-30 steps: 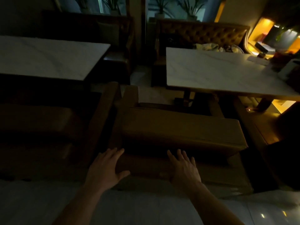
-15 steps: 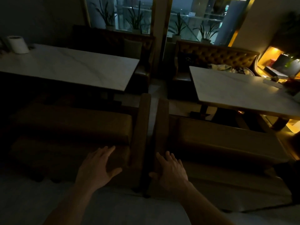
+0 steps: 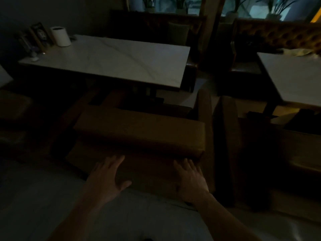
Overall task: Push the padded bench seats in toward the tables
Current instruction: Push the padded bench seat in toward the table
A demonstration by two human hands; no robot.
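Observation:
A brown padded bench seat (image 3: 139, 129) stands in front of me, lengthwise before a white marble table (image 3: 107, 58). My left hand (image 3: 107, 174) and my right hand (image 3: 191, 180) both lie flat and open against the bench's near back panel (image 3: 149, 173), fingers spread and pointing toward the table. A second padded bench (image 3: 295, 150) stands to the right, in front of another marble table (image 3: 295, 73). The room is dim.
A white paper roll (image 3: 60, 36) and menu stands (image 3: 37, 38) sit on the left table's far corner. Dark booth sofas (image 3: 156, 30) back both tables. A narrow gap (image 3: 212, 136) separates the two benches' wooden end panels. Pale floor lies under my arms.
My view and both hands have shifted left from the right-hand bench, across the gap between benches, onto the left-hand bench's back.

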